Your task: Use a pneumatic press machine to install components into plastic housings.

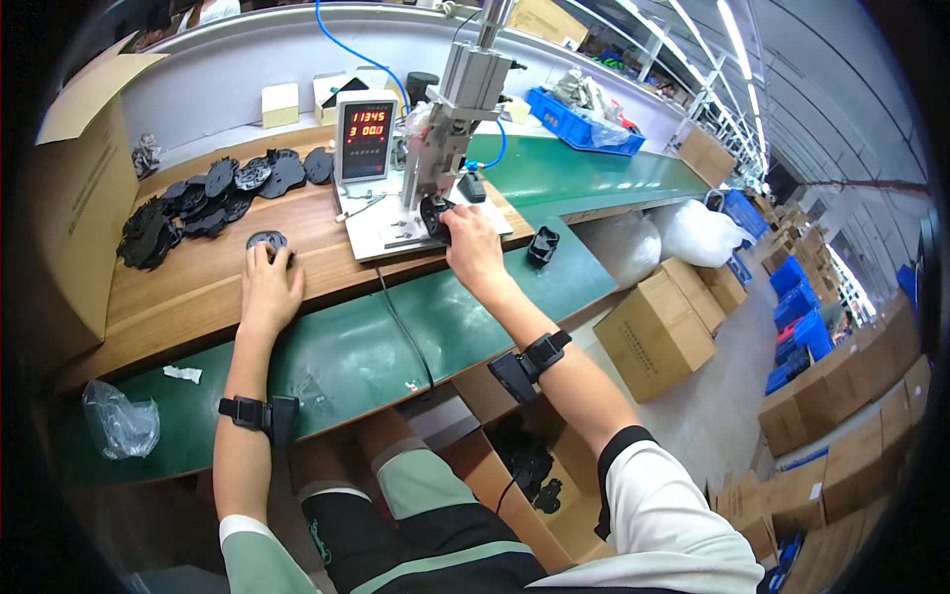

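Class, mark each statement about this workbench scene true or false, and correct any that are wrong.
1. The left hand has its fingers on a black disc-like part on the wooden board. True.

2. The right hand is at the foot of the metal press, touching a black piece. True.

3. The pile of black parts lies to the right of the metal press. False: it lies to the left, on the wooden board.

4. The digits on the display box glow green. False: they glow red.

5. Both hands are on the same part. False: each is at a separate one.

6. A black strap goes around each forearm. True.
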Available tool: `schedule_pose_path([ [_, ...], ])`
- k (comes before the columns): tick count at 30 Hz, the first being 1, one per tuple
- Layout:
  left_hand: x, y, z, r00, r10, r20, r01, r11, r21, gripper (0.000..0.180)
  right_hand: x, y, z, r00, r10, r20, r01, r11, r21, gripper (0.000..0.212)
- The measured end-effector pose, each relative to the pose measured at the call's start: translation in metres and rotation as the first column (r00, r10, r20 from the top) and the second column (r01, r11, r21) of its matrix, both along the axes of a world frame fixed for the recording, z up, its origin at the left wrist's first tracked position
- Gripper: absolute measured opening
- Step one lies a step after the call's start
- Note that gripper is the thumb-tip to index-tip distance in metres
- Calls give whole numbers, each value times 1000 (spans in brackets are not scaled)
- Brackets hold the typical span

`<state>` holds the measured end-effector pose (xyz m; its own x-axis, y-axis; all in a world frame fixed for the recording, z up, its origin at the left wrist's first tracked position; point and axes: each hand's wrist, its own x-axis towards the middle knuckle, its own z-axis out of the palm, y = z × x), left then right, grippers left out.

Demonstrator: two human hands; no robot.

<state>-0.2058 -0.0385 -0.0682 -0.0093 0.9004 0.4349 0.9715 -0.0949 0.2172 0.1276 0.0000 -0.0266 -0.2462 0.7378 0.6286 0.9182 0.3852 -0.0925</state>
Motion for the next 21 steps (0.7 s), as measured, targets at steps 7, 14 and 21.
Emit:
schedule_pose_path([
  [7,10,-2,7,914,-342,216,351,936,-3,50,0,2,-1,996,51,-77,-46,997,67,26],
  [14,15,-5,12,820,-572,2,570,817,81,43,-6,3,1,994,57,-91,-57,998,4,33],
  [21,36,-19,24,845,-484,228,445,873,202,54,-3,0,-2,996,41,-77,-36,997,62,15],
])
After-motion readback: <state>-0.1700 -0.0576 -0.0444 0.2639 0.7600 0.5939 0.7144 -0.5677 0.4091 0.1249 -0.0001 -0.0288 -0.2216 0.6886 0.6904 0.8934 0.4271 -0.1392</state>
